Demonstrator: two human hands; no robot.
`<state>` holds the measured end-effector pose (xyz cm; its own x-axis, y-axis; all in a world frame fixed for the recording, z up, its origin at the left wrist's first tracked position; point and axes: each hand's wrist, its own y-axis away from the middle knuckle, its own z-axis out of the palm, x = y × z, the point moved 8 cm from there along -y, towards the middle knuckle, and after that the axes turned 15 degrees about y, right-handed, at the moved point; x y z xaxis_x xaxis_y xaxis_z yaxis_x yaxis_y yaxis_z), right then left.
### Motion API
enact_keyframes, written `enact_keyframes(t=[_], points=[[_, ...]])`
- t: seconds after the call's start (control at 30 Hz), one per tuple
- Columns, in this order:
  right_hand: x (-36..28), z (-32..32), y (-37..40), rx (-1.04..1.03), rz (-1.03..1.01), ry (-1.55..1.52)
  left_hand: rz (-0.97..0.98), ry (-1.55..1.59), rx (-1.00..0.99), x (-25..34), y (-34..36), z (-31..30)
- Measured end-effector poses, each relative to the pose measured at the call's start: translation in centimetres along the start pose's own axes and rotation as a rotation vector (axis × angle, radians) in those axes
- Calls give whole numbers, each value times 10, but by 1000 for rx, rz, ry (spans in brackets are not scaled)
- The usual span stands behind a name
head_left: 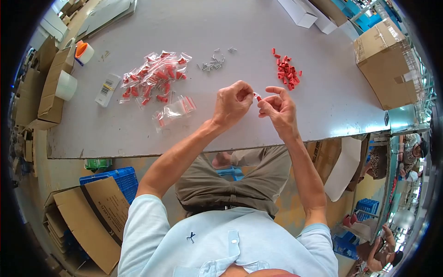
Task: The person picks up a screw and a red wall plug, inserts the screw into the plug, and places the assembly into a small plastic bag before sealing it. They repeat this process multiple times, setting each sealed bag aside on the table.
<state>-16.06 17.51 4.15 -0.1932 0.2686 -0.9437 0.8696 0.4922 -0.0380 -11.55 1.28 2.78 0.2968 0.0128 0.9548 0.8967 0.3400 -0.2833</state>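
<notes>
2 hands meet above the near edge of the grey table (277,27), sharing 1 red plug (258,97). Left hand (233,104): fingers curled tight, tips pinching its pale end. Right hand (278,111): thumb and forefinger nip the red end, other fingers loose. Long axis runs roughly left-right, red end dipping right. Fingertip hold probably suits so small a part; screws (212,62) and loose plugs (287,73) lie within reach.
</notes>
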Motion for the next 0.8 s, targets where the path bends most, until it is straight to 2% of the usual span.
enact_keyframes(t=[0.17,0.3,0.37,0.47,0.53,0.57,0.6,0.63,0.67,0.73,0.77,0.8], points=[[8,4,-10,7,77,-30,62,74,-80,4,3,8],[19,7,-12,-29,131,-44,-37,121,-47,-3,4,6],[17,11,-11,-40,152,-161,-91,178,-2,-8,2,-1],[18,12,-11,-35,140,-49,-117,219,-48,-9,3,3],[20,9,-15,18,109,2,155,9,-97,13,7,7],[18,6,-15,62,72,48,154,13,-108,12,9,9],[18,7,-13,73,73,45,250,-59,-114,18,10,10],[-1,3,-9,196,-115,395,347,-131,-119,24,12,11],[-20,6,-1,312,-301,745,346,-131,-129,24,11,13],[-34,8,5,360,-361,791,-51,107,-10,-5,0,-2],[-36,7,7,288,-313,691,-278,291,-45,-20,-3,-5],[-32,7,8,215,-266,588,-280,276,-51,-19,-6,-9]])
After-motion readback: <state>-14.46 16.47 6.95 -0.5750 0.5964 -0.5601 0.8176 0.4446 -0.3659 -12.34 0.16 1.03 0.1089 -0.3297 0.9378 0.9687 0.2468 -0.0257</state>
